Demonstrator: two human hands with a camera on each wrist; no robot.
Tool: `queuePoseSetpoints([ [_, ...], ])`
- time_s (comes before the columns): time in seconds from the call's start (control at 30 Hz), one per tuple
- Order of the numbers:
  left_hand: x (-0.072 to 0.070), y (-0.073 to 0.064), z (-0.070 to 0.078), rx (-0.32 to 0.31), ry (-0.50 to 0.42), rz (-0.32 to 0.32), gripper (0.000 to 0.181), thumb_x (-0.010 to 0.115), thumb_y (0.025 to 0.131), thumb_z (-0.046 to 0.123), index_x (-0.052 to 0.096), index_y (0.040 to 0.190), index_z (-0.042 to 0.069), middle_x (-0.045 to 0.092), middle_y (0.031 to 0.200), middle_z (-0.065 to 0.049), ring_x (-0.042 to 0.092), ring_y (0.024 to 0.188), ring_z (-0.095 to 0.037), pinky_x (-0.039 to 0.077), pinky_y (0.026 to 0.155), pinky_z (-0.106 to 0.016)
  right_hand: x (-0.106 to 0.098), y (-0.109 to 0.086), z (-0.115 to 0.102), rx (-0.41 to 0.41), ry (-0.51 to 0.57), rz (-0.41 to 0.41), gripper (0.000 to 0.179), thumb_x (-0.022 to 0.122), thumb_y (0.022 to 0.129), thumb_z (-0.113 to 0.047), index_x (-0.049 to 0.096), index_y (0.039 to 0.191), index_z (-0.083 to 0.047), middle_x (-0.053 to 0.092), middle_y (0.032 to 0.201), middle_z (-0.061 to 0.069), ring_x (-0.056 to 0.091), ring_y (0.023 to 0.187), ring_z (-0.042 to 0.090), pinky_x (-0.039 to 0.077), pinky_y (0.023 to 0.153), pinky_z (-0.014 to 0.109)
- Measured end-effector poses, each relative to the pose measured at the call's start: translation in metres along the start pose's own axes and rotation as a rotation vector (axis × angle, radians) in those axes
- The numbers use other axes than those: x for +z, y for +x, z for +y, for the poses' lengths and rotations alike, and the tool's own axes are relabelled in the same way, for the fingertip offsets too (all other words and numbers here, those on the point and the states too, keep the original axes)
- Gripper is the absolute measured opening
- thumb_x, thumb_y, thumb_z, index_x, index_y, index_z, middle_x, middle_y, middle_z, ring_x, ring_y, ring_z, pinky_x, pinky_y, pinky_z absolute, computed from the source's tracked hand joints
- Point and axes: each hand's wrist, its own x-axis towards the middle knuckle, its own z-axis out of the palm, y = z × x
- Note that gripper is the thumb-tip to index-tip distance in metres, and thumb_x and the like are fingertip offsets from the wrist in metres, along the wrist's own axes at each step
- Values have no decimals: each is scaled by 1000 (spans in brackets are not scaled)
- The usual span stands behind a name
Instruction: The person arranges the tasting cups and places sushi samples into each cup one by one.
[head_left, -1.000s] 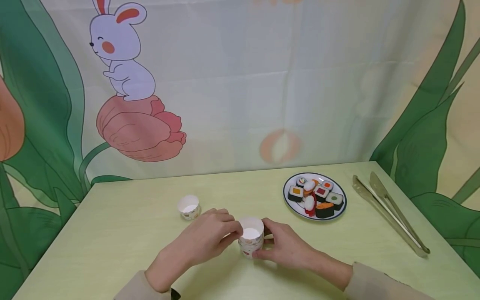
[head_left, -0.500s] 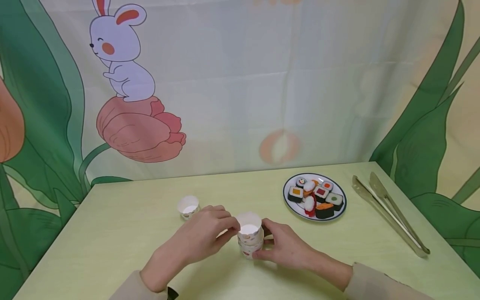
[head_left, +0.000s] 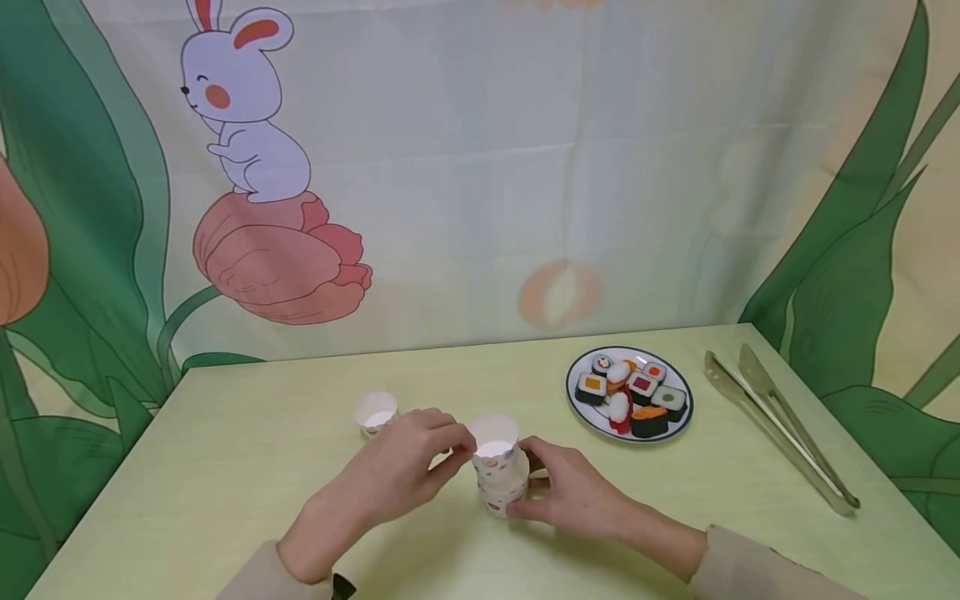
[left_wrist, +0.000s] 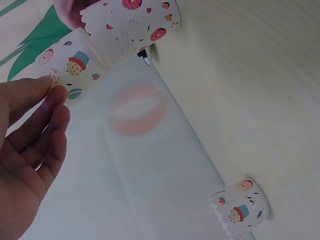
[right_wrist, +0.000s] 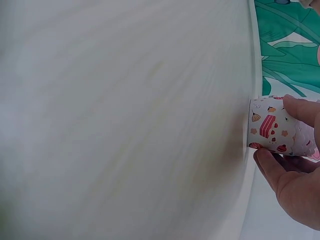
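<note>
Printed paper baking cups stand nested in front of me on the table (head_left: 262, 467). By its rim, my left hand (head_left: 405, 458) pinches the top cup (head_left: 492, 465) between thumb and fingertips; in the left wrist view this cup (left_wrist: 75, 62) sits partly out of the ones beneath. My right hand (head_left: 573, 492) grips the lower cups (head_left: 497, 502) from the right side, thumb in front and fingers behind. Seen from the right wrist, the lower stack (right_wrist: 272, 125) has its base at the tabletop. How many cups are nested there is hidden.
Another paper cup (head_left: 375, 412) stands alone behind my left hand. At the back right lies a plate (head_left: 581, 421) of several toy sushi pieces. Metal tongs (head_left: 787, 425) lie farther right. A printed cloth (head_left: 450, 208) hangs behind the table's back edge.
My left hand has risen slightly and moved a little left, drawing the top cup upward out of the stack. The right hand stays in place around the lower cups.
</note>
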Motion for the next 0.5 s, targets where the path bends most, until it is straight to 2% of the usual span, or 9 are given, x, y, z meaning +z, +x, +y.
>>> queuePoseSetpoints([
  [0.5, -1, -2, -5, -57, -110, 22, 14, 77, 88, -3, 73, 93, 10, 68, 88, 7, 63, 82, -7, 55, 75, -23, -1, 0, 0, -1, -7, -2, 57, 87, 84, -18, 57, 132, -6, 64, 127, 5, 64, 114, 22, 55, 94, 34],
])
